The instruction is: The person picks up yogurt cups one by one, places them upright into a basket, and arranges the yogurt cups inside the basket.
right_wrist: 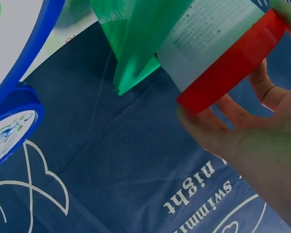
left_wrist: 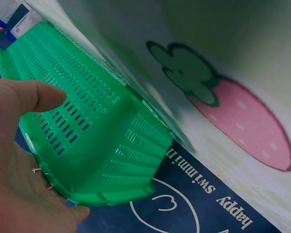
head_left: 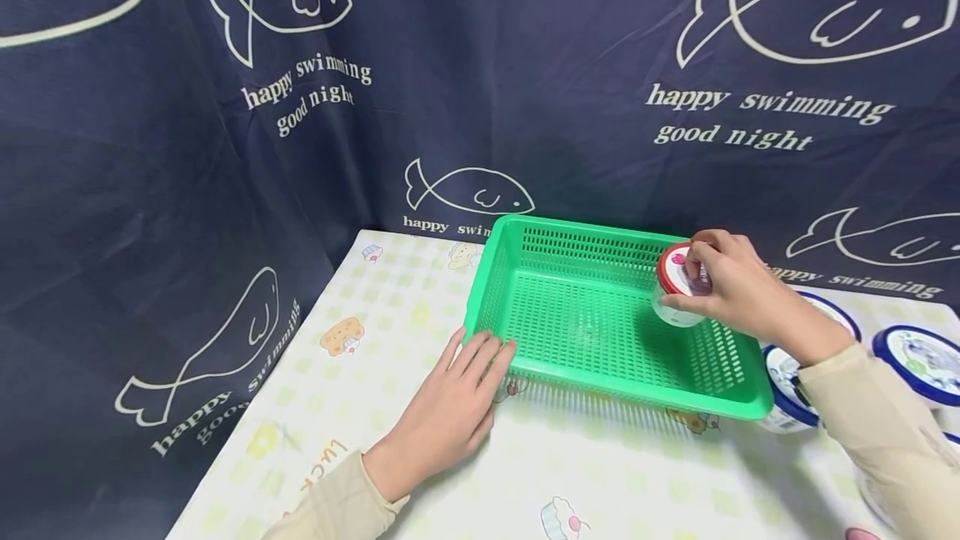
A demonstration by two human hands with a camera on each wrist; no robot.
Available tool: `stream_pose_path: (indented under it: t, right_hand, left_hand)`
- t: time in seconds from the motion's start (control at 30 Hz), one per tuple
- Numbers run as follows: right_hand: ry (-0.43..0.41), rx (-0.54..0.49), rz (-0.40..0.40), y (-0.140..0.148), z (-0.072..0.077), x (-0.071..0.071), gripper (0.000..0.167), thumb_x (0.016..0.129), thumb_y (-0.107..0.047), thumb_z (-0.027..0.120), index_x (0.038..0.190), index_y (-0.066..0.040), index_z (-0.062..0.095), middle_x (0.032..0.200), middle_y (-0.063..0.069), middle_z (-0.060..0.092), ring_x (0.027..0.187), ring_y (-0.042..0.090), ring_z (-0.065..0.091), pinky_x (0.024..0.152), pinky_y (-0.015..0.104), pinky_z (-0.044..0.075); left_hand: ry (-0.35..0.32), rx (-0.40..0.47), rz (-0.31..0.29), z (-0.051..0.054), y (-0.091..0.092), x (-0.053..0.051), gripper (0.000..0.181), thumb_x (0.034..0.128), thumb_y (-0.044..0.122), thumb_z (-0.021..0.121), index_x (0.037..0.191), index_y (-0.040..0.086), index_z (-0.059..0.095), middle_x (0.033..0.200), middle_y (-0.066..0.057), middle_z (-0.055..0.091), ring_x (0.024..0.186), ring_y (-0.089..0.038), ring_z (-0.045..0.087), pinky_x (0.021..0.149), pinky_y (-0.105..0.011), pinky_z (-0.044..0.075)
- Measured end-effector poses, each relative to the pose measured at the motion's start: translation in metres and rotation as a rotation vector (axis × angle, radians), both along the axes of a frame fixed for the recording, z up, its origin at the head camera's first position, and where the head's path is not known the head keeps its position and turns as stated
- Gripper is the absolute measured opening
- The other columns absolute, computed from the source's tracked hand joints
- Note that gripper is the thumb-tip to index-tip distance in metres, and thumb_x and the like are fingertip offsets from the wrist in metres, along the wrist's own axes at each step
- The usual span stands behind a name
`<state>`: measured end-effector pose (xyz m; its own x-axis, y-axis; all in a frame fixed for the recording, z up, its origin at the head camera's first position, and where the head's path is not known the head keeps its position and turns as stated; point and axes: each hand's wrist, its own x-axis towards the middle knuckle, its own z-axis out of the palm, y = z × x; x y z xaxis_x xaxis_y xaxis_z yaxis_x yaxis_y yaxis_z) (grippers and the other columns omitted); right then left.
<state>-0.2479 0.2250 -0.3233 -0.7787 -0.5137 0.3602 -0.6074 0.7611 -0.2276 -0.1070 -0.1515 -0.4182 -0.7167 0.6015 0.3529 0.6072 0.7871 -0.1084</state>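
Note:
In the head view a green plastic basket (head_left: 600, 386) with slotted walls stands on the table. My left hand (head_left: 442, 415) rests on its near left corner, fingers extended to the rim. In the left wrist view the thumb lies in front of the basket's outer wall (left_wrist: 116, 131); whether it touches is unclear. My right hand (head_left: 731, 282) grips a translucent jar (head_left: 677, 315) by its red lid from above, over the basket's right end. A printed label shows on the jar's side (right_wrist: 203, 39) in the right wrist view. Whether the jar touches the basket floor is hidden.
Tubs with blue-rimmed lids stand right of the basket, one of them a large tub (head_left: 926, 361), partly behind the right forearm. A patterned tablecloth (head_left: 375, 340) covers the table. A dark blue curtain (head_left: 585, 140) printed with fish hangs behind and at the left.

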Motion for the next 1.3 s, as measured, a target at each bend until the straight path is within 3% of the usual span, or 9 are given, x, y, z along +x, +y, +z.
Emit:
stream_pose_path:
  t: [0.4,0.6,0.77,1.1,1.3]
  right_hand:
    - [-0.066,0.115,-0.014,-0.006,-0.003,-0.009,0.047,0.07,-0.034,0.09,0.083,-0.009,0.053,0.114,0.024,0.051,0.103,0.045,0.041,0.078,0.054,0.041]
    - [-0.106,0.201,-0.005,-0.011,-0.003,-0.013,0.053,0.072,-0.037,0.088,0.102,0.0,0.065,0.118,0.028,0.052,0.103,0.046,0.045,0.075,0.053,0.046]
    - [-0.124,0.244,0.005,-0.014,-0.004,-0.018,0.063,0.074,-0.041,0.087,0.112,0.004,0.064,0.119,0.029,0.052,0.103,0.046,0.046,0.078,0.054,0.047]
    - [-0.164,0.256,-0.005,-0.011,-0.013,-0.026,0.061,0.076,-0.037,0.086,0.114,0.004,0.063,0.117,0.029,0.052,0.1,0.044,0.047,0.074,0.051,0.047]
    - [-0.149,0.263,0.016,-0.012,-0.017,-0.033,0.051,0.075,-0.037,0.086,0.1,-0.001,0.061,0.104,0.019,0.054,0.091,0.035,0.046,0.071,0.044,0.041]
  left_hand:
    - [-0.003,0.0,-0.002,-0.002,-0.001,-0.001,0.077,0.0895,0.02,0.055,0.157,0.006,0.021,0.15,-0.011,0.038,0.146,-0.028,0.025,0.123,-0.05,0.007]
    - [-0.005,0.007,-0.004,-0.002,-0.001,-0.002,0.077,0.0892,0.019,0.056,0.157,0.007,0.022,0.15,-0.011,0.038,0.145,-0.027,0.025,0.123,-0.049,0.008]
    - [-0.009,0.018,-0.009,-0.001,-0.001,-0.002,0.078,0.0884,0.019,0.057,0.157,0.007,0.022,0.15,-0.011,0.038,0.145,-0.027,0.026,0.123,-0.049,0.009]
    - [-0.035,0.05,-0.02,0.0,-0.001,-0.002,0.077,0.0884,0.018,0.053,0.158,0.008,0.021,0.15,-0.009,0.039,0.146,-0.026,0.025,0.124,-0.048,0.008]
    - [-0.034,0.064,-0.026,0.001,-0.001,-0.002,0.078,0.0871,0.017,0.055,0.158,0.007,0.023,0.149,-0.01,0.039,0.145,-0.027,0.026,0.123,-0.049,0.009]
